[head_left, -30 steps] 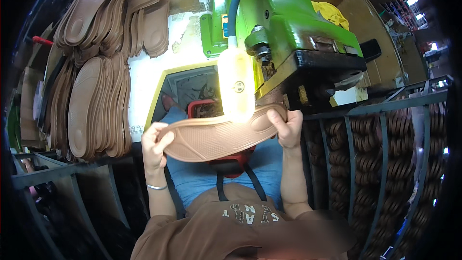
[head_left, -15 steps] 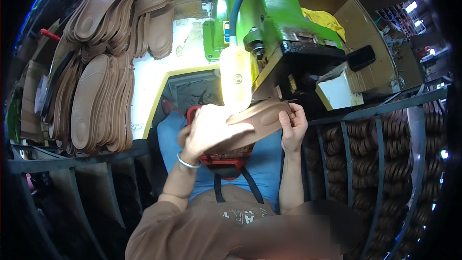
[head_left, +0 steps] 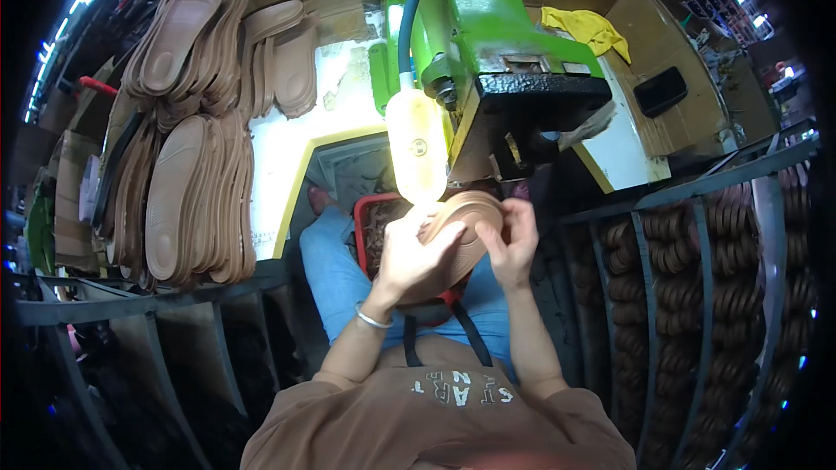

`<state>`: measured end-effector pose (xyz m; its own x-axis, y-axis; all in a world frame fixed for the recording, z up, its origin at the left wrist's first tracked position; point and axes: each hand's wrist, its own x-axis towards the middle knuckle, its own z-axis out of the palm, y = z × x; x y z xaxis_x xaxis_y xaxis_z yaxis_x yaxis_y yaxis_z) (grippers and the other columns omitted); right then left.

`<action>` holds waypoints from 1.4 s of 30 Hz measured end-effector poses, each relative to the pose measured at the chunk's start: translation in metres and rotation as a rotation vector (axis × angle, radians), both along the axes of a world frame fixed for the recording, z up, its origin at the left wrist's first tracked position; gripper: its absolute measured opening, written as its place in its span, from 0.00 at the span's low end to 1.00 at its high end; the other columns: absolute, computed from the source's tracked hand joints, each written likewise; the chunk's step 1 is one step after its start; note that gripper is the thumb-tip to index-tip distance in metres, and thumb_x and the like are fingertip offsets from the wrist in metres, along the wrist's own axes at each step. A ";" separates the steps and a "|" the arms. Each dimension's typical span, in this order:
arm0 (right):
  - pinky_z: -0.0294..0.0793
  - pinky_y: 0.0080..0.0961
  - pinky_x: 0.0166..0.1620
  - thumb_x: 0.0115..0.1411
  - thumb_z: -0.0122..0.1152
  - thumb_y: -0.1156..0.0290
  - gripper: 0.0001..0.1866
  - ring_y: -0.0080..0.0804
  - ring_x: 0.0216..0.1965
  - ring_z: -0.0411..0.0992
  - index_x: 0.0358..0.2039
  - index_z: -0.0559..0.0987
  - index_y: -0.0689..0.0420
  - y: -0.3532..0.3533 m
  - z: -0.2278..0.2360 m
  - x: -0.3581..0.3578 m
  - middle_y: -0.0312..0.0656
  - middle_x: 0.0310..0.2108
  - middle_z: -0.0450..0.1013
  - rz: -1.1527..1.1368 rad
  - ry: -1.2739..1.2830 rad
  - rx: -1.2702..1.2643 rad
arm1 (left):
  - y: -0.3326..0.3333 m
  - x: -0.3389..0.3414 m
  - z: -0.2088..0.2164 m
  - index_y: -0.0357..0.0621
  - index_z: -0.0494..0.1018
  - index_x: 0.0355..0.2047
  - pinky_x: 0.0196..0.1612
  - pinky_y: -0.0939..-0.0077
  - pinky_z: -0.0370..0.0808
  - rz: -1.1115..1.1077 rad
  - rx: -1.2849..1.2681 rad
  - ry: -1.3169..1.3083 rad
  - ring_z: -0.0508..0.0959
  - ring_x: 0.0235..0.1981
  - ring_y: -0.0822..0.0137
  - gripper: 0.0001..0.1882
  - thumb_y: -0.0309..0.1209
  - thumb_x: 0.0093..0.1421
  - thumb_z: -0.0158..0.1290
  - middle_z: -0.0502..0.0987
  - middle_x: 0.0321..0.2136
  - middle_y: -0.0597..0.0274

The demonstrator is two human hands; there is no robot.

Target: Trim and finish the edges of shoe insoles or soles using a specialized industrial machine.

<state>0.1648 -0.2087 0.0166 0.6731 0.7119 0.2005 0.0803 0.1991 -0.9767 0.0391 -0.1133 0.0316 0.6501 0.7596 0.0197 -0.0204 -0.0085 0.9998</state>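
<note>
A brown shoe sole (head_left: 467, 254) is held up at a tilt between my two hands, below the bright lamp (head_left: 416, 152). My left hand (head_left: 407, 254) is closed around its left side, with a white band on the wrist. At the right edge my right hand (head_left: 512, 242) grips it, thumb on the upper face and fingers curled behind. Both hands are apart from the green machine (head_left: 488, 22), whose dark head (head_left: 540, 104) overhangs just beyond. Beneath the sole sits a red bin (head_left: 360, 231) with brown scraps, between my knees.
Stacks of brown soles (head_left: 178, 200) stand on the white table (head_left: 335, 96) at the left. A black phone-like slab (head_left: 660, 91) and a yellow cloth (head_left: 588, 30) lie at the right. Metal racks (head_left: 644, 296) flank me; the right one holds rows of brown soles.
The sole has swung from lying nearly crosswise to a steeper tilt. My hands have come closer together, the right one moving left and the left one right.
</note>
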 end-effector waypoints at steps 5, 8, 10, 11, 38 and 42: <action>0.70 0.26 0.47 0.48 0.68 0.74 0.25 0.29 0.45 0.70 0.47 0.71 0.67 -0.082 -0.075 -0.049 0.44 0.44 0.72 0.358 0.375 -0.388 | -0.007 0.022 -0.008 0.35 0.71 0.37 0.40 0.82 0.74 0.062 -0.060 -0.029 0.77 0.34 0.75 0.10 0.23 0.55 0.57 0.78 0.32 0.59; 0.72 0.23 0.45 0.51 0.64 0.77 0.21 0.28 0.42 0.72 0.45 0.72 0.69 -0.129 -0.088 -0.051 0.44 0.42 0.73 0.271 0.612 -0.312 | -0.009 0.016 -0.012 0.35 0.69 0.37 0.38 0.84 0.74 0.030 -0.171 -0.162 0.76 0.32 0.77 0.09 0.20 0.55 0.55 0.77 0.32 0.59; 0.74 0.20 0.37 0.48 0.66 0.76 0.16 0.24 0.32 0.73 0.37 0.73 0.67 -0.147 -0.074 -0.029 0.43 0.34 0.75 0.060 0.506 -0.331 | -0.011 0.009 -0.014 0.34 0.67 0.41 0.37 0.85 0.74 0.012 -0.257 -0.233 0.76 0.32 0.77 0.13 0.19 0.55 0.55 0.76 0.35 0.59; 0.74 0.20 0.35 0.47 0.65 0.76 0.15 0.24 0.29 0.73 0.35 0.73 0.66 -0.154 -0.074 -0.014 0.41 0.30 0.74 -0.027 0.477 -0.217 | -0.011 0.010 -0.010 0.34 0.67 0.41 0.37 0.85 0.74 0.009 -0.259 -0.230 0.76 0.32 0.77 0.13 0.19 0.55 0.55 0.76 0.35 0.59; 0.73 0.21 0.43 0.43 0.67 0.85 0.25 0.26 0.37 0.73 0.42 0.67 0.64 0.039 0.040 0.010 0.42 0.35 0.74 0.072 0.301 -0.047 | 0.023 -0.152 -0.048 0.38 0.65 0.34 0.42 0.74 0.75 -0.021 -0.389 -0.098 0.78 0.37 0.67 0.15 0.20 0.50 0.59 0.76 0.34 0.53; 0.75 0.22 0.41 0.40 0.69 0.85 0.25 0.28 0.34 0.75 0.40 0.71 0.66 0.053 0.038 -0.006 0.43 0.34 0.75 0.124 0.240 -0.017 | -0.028 -0.153 -0.084 0.37 0.66 0.35 0.46 0.75 0.73 -0.017 -0.391 -0.038 0.76 0.41 0.71 0.12 0.16 0.52 0.56 0.76 0.36 0.56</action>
<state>0.1585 -0.1558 0.0550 0.6074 0.7937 0.0330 -0.1777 0.1763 -0.9682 -0.1135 -0.1415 -0.0522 0.6666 0.7041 -0.2447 -0.0541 0.3731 0.9262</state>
